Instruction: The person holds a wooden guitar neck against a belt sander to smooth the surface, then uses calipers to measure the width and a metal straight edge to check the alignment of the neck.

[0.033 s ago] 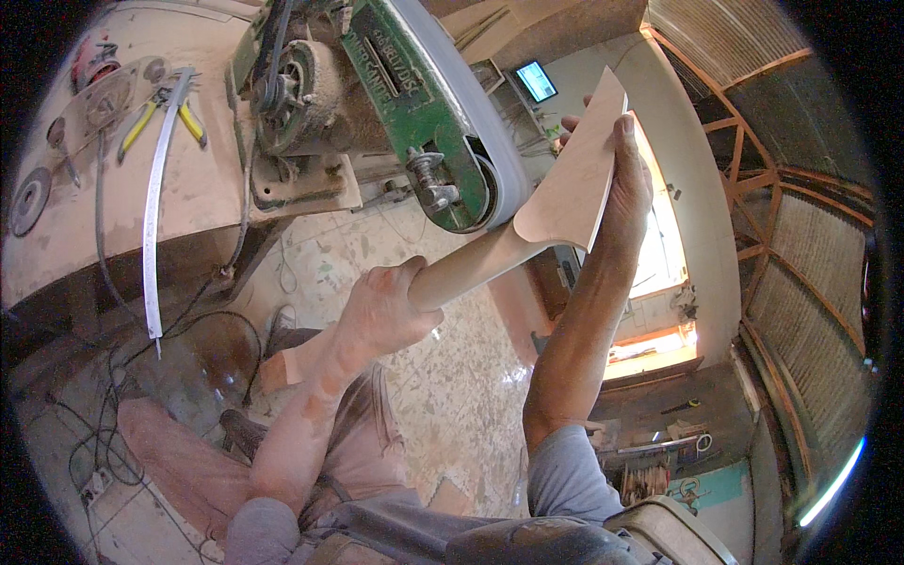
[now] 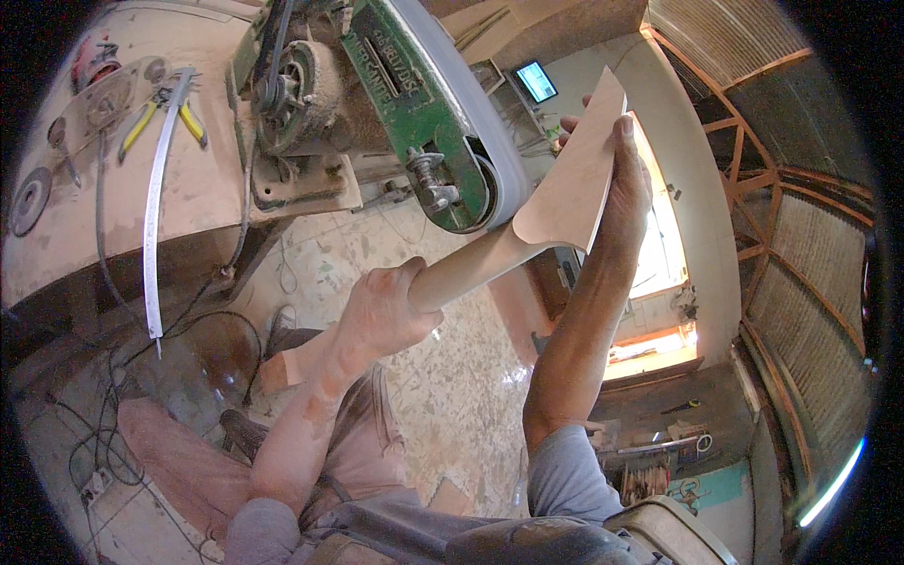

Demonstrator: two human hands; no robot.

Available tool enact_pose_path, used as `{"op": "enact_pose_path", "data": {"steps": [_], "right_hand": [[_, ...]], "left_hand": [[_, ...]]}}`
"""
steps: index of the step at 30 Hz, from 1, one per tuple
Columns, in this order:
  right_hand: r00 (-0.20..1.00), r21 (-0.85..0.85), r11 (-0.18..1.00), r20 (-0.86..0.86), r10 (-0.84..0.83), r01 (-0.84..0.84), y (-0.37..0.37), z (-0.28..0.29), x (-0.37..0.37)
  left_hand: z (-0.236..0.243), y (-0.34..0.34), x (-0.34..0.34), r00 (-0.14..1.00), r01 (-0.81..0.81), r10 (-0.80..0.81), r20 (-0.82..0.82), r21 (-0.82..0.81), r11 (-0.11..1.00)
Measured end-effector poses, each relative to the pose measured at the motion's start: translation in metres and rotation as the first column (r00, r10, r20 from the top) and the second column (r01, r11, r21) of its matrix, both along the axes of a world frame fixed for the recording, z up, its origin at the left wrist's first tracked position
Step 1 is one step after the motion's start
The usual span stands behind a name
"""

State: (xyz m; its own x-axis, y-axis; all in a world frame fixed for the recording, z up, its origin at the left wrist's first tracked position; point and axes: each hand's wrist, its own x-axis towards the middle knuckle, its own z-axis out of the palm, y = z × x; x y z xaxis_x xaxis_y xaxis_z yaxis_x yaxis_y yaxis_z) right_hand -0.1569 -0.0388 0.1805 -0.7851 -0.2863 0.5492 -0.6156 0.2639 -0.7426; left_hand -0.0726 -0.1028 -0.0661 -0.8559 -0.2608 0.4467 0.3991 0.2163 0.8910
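A pale, smooth wooden piece [image 2: 576, 179], with a rounded handle and a flat flared end, is held aslant in both hands. My left hand [image 2: 381, 306] is wrapped round the handle's lower end. At the flared end, my right hand [image 2: 629, 179] grips the far edge, its thumb on the near face and the other fingers mostly hidden behind. The neck of the piece lies against or very close to the lower rounded end of a green belt sander [image 2: 414, 122]; contact cannot be made out exactly. The sander's grey belt [image 2: 513, 179] looks smooth and blurred.
A dusty bench [image 2: 202, 202] at left carries yellow-handled pliers [image 2: 138, 129], a caliper, a grinding disc [image 2: 31, 201] and a pale strip [image 2: 156, 235] overhanging its edge. The sander's motor [image 2: 306, 99] stands there too. Black cables [image 2: 113, 414] loop across the floor beside my legs.
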Motion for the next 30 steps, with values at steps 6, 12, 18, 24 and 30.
{"op": "enact_pose_path", "data": {"steps": [6, 12, 18, 24, 30], "right_hand": [[0.993, 0.085, 0.992, 0.079, 0.089, -0.096, 0.01, 0.0, 0.0], [0.994, 0.107, 0.989, 0.055, 0.097, -0.103, 0.006, 0.001, 0.004], [0.994, -0.01, 0.995, 0.024, 0.103, -0.102, 0.004, 0.006, -0.012], [0.999, 0.037, 0.999, -0.037, -0.01, 0.012, 0.002, 0.007, -0.008], [0.972, 0.128, 0.975, -0.17, -0.159, 0.182, 0.003, 0.009, -0.01]], "left_hand": [[0.002, 0.002, 0.008, 0.997, -0.028, 0.029, 0.067, -0.018, 0.999], [-0.002, 0.003, 0.008, 0.999, -0.049, 0.05, 0.012, -0.009, 0.999], [0.0, 0.001, -0.006, 0.997, 0.024, -0.025, -0.068, -0.016, 1.0], [-0.01, -0.001, -0.02, 0.974, 0.117, -0.117, -0.193, -0.013, 0.993], [-0.012, -0.006, -0.025, 0.956, 0.248, -0.241, -0.167, 0.019, 0.969]]}}
